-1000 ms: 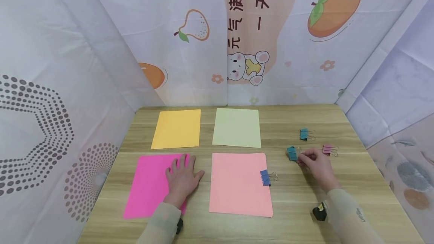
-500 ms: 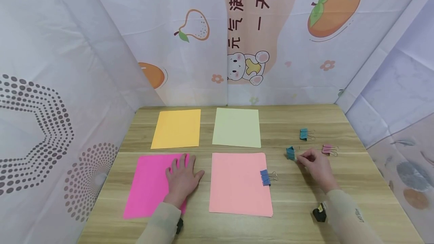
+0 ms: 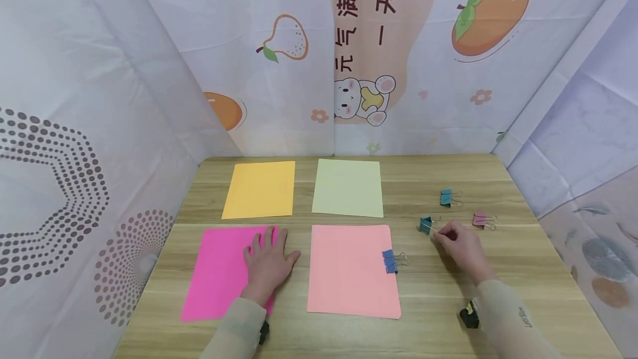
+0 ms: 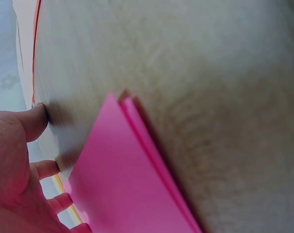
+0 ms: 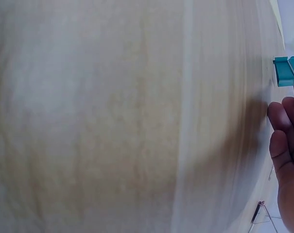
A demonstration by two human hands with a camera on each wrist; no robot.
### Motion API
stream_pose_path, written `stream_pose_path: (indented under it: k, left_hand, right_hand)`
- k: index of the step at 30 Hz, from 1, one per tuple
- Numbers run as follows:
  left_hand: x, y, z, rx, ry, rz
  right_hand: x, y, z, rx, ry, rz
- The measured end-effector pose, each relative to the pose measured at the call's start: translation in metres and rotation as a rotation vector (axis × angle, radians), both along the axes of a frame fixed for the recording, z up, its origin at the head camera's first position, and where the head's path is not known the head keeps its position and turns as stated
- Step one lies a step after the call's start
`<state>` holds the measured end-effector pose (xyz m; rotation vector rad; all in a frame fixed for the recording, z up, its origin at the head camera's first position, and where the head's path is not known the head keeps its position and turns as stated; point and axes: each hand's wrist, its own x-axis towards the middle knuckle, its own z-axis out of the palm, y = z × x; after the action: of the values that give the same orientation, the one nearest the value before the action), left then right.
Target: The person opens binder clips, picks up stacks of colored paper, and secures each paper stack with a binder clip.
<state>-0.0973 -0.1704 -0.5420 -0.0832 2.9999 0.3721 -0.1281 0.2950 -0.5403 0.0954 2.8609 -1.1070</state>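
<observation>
My left hand (image 3: pixel 269 262) lies with its fingers spread over the right edge of a stack of magenta paper (image 3: pixel 214 276). In the left wrist view the stack's sheets (image 4: pixel 132 179) show a slightly uneven corner. My right hand (image 3: pixel 461 245) pinches a wire handle of a teal binder clip (image 3: pixel 426 224) with thumb and forefinger. The right wrist view shows that clip's teal body (image 5: pixel 285 73) just past the fingertips. A blue binder clip (image 3: pixel 390 261) sits on the right edge of a stack of salmon-pink paper (image 3: pixel 351 270), between the hands.
Behind lie yellow paper (image 3: pixel 261 190) and pale green paper (image 3: pixel 348 188). A second teal binder clip (image 3: pixel 446 198) and a pink one (image 3: pixel 480 219) lie near the right hand. Fabric curtains (image 3: pixel 299 137) close off the table's back and sides.
My right hand has shifted slightly left. The teal clip it works on has moved a little left and turned, and its wire handle now shows between clip and fingertips. The left hand stays put.
</observation>
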Motion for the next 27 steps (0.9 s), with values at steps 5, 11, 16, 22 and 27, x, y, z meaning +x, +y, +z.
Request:
stream_pose_path:
  k: [5, 11, 16, 22, 27]
  left_hand:
    - [-0.0004, 0.0002, -0.0005, 0.007, -0.004, 0.002]
    - [-0.0004, 0.0005, -0.0003, 0.008, -0.007, 0.004]
    - [0.0000, -0.0004, -0.0002, 0.008, -0.004, 0.002]
    - [-0.0002, -0.0009, -0.0011, 0.010, 0.000, 0.001]
    - [-0.0003, -0.0006, -0.0007, 0.003, -0.001, -0.001]
  right_hand:
    - [0.0004, -0.0014, -0.0010, 0.014, -0.003, 0.017]
    - [0.0010, -0.0024, -0.0021, 0.030, -0.007, 0.036]
    - [0.0011, -0.0040, -0.0031, 0.045, 0.000, 0.055]
    - [0.0024, -0.0069, -0.0019, 0.051, -0.001, 0.075]
    - [0.0039, -0.0080, -0.0012, 0.029, -0.023, 0.080]
